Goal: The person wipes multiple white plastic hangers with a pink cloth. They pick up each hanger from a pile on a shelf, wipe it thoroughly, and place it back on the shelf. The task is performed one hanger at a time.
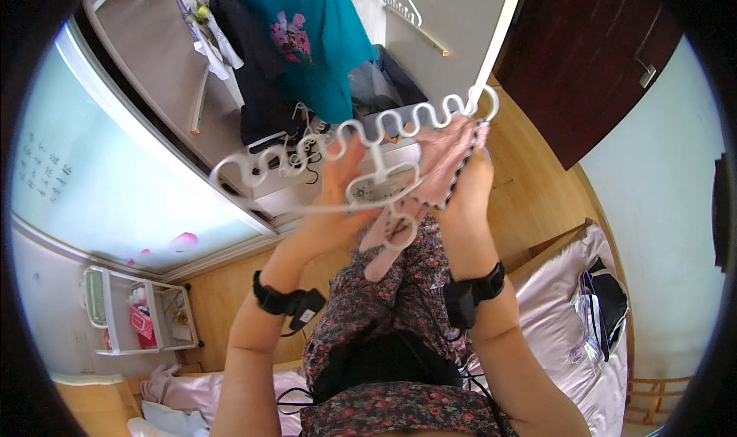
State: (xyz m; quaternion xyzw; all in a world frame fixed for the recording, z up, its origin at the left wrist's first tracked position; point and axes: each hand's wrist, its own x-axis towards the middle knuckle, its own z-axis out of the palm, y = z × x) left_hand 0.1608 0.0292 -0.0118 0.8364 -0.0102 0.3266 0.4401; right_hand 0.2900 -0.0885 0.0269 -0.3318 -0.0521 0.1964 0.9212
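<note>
A white wavy multi-notch plastic hanger (378, 161) is held up before me, its left end blurred. My right hand (475, 178) grips a pink garment (443, 163) with black-and-white edging at the hanger's right end. Whether those fingers also grasp the hanger is hidden by the cloth. A strip of pink fabric dangles below, over my floral trousers (368, 299). Behind the hanger's middle, my left hand (328, 201) is blurred, its fingers and thumb spread apart. I see nothing clearly held in it.
Ahead is an open wardrobe with a teal shirt (322, 45), dark clothing (253, 86) and a fabric storage box (397, 83). A frosted sliding door (115, 149) and white trolley (158, 316) stand left. To the right are a pink-sheeted bed (553, 322) and a dark door (587, 51).
</note>
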